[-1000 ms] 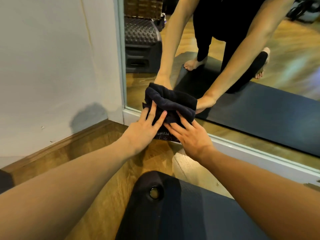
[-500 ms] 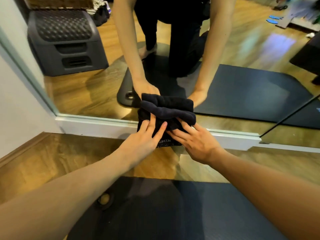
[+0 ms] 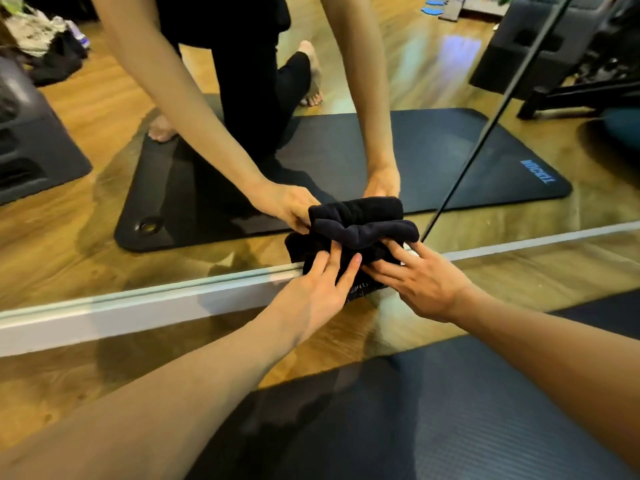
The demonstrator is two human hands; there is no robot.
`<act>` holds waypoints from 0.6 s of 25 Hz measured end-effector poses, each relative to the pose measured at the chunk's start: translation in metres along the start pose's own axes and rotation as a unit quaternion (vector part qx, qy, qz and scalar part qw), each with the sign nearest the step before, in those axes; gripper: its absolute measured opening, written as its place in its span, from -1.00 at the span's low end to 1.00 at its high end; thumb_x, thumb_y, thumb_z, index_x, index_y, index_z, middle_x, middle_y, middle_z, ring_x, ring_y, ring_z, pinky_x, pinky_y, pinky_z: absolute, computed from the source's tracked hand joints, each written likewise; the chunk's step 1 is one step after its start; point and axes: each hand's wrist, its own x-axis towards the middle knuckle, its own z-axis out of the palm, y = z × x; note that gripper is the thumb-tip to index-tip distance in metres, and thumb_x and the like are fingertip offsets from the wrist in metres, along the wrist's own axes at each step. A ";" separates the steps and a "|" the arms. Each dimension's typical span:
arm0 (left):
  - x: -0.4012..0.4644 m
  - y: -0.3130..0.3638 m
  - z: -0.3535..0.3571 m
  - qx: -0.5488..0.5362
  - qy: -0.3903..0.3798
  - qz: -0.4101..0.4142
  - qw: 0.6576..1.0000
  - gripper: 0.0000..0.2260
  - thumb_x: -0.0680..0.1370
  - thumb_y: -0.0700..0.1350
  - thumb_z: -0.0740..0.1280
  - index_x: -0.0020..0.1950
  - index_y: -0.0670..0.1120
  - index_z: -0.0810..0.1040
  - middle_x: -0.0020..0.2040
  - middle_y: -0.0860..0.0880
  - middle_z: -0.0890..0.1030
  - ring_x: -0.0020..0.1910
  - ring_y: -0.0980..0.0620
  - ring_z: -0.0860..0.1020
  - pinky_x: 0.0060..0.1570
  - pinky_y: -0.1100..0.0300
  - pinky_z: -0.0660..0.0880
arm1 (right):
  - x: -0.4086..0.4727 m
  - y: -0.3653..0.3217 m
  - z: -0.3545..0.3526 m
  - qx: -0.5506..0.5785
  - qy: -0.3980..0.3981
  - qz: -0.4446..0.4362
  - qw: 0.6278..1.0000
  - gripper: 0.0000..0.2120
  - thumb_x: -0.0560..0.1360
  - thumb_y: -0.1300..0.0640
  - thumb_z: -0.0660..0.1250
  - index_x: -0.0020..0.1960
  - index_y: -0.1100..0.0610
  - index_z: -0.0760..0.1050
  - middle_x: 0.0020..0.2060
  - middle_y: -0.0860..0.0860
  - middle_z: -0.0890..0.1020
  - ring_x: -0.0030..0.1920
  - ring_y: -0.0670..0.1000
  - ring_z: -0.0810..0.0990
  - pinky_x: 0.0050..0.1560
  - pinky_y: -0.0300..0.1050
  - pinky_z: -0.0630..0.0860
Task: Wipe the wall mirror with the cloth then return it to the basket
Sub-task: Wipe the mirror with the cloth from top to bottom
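Note:
A bunched black cloth (image 3: 363,233) is pressed against the bottom of the wall mirror (image 3: 104,209), just above its white lower frame (image 3: 138,310). My left hand (image 3: 311,296) lies flat on the cloth's lower left part, fingers spread. My right hand (image 3: 419,278) presses its lower right part, fingers also spread. Both hands push the cloth onto the glass beside a dark vertical seam (image 3: 485,126) between mirror panels. The mirror reflects my arms and the cloth. No basket is in view.
A dark exercise mat (image 3: 433,410) lies on the wooden floor (image 3: 86,368) under my arms. In the mirror I see its reflection, a dark stepped block at the left and gym equipment at the upper right.
Both hands have slid the cloth to the right along the mirror's bottom edge, away from the white wall at the left and up to the panel seam.

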 end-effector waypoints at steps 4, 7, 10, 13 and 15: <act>0.042 0.024 -0.009 -0.023 -0.014 0.017 0.999 -0.43 0.63 -0.36 -0.07 0.59 -0.30 -0.26 0.50 -0.57 0.02 0.43 -0.40 0.26 0.39 -0.14 0.40 | -0.033 0.017 0.017 0.008 -0.007 0.031 0.999 -0.35 0.45 0.04 0.38 0.51 0.15 0.39 0.36 0.07 0.43 0.46 0.35 0.25 0.51 0.35 0.04; 0.059 0.041 -0.018 -0.007 -0.052 0.007 0.999 -0.38 0.68 -0.29 0.08 0.60 -0.28 -0.25 0.50 -0.56 0.07 0.46 -0.38 0.25 0.39 -0.06 0.41 | -0.041 0.020 0.023 0.025 -0.015 0.048 0.998 -0.37 0.43 0.06 0.42 0.48 0.17 0.43 0.33 0.10 0.44 0.44 0.37 0.26 0.50 0.38 0.09; 0.064 0.049 -0.026 0.015 -0.041 -0.027 0.999 -0.41 0.68 -0.25 0.11 0.62 -0.26 -0.15 0.49 -0.50 0.21 0.42 -0.29 0.35 0.29 0.04 0.48 | -0.032 0.005 0.021 0.054 -0.016 0.086 0.995 -0.41 0.45 0.10 0.37 0.45 0.23 0.44 0.33 0.16 0.48 0.43 0.38 0.29 0.47 0.40 0.20; 0.073 0.033 -0.039 -0.059 -0.098 -0.041 0.993 -0.30 0.66 -0.30 0.16 0.60 -0.25 -0.29 0.50 -0.44 0.22 0.43 -0.28 0.31 0.33 -0.08 0.47 | -0.014 -0.006 0.009 0.114 0.025 0.180 0.977 -0.44 0.44 0.21 0.39 0.40 0.31 0.37 0.19 0.21 0.50 0.23 0.28 0.38 0.29 0.27 0.48; 0.088 0.014 -0.052 -0.089 -0.126 -0.029 0.988 -0.23 0.63 -0.29 0.23 0.61 -0.21 -0.29 0.45 -0.29 0.39 0.39 -0.22 0.41 0.24 -0.08 0.51 | -0.001 -0.007 -0.002 0.185 0.075 0.243 0.949 -0.41 0.40 0.32 0.45 0.37 0.28 0.32 0.10 0.19 0.47 0.05 0.21 0.39 0.05 0.14 0.59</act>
